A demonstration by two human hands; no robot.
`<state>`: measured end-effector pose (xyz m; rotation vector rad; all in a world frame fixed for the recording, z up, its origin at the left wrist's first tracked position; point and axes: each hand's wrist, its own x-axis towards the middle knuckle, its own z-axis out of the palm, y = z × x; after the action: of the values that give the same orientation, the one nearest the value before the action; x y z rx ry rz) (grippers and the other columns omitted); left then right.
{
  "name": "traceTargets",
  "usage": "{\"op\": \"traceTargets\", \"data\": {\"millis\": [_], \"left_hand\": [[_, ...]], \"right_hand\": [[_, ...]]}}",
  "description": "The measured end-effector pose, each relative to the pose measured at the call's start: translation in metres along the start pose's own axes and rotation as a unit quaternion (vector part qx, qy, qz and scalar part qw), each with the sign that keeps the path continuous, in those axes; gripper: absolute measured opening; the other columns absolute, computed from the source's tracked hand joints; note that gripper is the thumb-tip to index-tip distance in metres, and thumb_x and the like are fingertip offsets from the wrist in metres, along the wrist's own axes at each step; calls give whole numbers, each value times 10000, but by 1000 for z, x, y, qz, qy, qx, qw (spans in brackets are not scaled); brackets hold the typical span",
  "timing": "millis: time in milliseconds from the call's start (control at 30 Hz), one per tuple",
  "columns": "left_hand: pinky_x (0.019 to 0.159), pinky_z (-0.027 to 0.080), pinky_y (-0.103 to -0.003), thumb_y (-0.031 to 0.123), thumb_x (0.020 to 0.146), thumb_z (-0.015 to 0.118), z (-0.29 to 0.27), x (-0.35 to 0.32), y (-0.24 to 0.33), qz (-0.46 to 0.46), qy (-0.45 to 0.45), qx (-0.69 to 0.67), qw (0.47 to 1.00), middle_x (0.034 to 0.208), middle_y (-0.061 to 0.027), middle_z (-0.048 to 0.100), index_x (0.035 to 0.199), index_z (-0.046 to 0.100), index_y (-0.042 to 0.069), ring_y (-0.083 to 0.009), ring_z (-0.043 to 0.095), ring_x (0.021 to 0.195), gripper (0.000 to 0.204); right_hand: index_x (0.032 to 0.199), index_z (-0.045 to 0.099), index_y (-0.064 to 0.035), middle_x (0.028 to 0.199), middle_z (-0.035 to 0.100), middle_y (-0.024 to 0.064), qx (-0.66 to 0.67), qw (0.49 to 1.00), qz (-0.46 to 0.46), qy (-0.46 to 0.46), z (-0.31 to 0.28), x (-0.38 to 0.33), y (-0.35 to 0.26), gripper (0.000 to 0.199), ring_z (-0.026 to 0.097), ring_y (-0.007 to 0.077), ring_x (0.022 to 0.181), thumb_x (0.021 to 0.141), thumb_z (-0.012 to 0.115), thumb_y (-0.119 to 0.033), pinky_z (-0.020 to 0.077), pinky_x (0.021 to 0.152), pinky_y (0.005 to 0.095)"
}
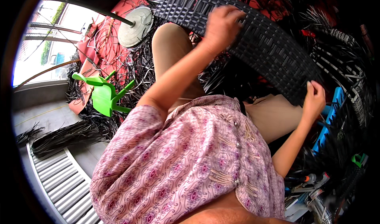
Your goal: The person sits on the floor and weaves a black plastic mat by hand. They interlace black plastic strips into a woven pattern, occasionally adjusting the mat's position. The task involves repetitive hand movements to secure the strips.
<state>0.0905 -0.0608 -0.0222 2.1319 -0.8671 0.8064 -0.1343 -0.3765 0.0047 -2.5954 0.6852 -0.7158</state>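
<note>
A long curved panel (273, 46) of dark grey woven plastic strips, like wicker furniture, lies across my knees and slants down to the right. My left hand (223, 28) is over its upper middle part, fingers curled and somewhat smeared by motion. What the fingertips hold, if anything, is hidden. At the panel's lower right end, my right hand (315, 99) has thumb and fingers pinched together at the edge. Loose black strips (136, 68) lie in tangles beneath and around the panel.
A bright green plastic chair (105, 95) stands at the left, near a round pale base (135, 26) with a pole. A bundle of black strips (67, 137) lies by a white slatted rack (63, 180). At the right are a blue bar (330, 117) and assorted tools (316, 192).
</note>
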Motion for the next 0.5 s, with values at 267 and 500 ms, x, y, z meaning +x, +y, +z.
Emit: {"op": "traceTargets", "data": {"millis": [267, 500], "left_hand": [[855, 495, -391, 296, 848, 715, -49, -16, -88, -58, -166, 66, 982, 968, -80, 642, 1085, 719, 144, -292, 599, 980, 281], [705, 509, -301, 149, 868, 719, -60, -5, -92, -244, -212, -201, 925, 828, -56, 685, 1013, 720, 53, -136, 636, 752, 174]], "right_hand": [[973, 726, -34, 915, 701, 111, 220, 965, -109, -92, 70, 26, -164, 138, 676, 249, 800, 870, 698, -121, 530, 726, 333], [1030, 723, -34, 938, 721, 121, 342, 912, -174, -147, 146, 39, -226, 171, 705, 229, 819, 885, 687, -119, 542, 751, 312]]}}
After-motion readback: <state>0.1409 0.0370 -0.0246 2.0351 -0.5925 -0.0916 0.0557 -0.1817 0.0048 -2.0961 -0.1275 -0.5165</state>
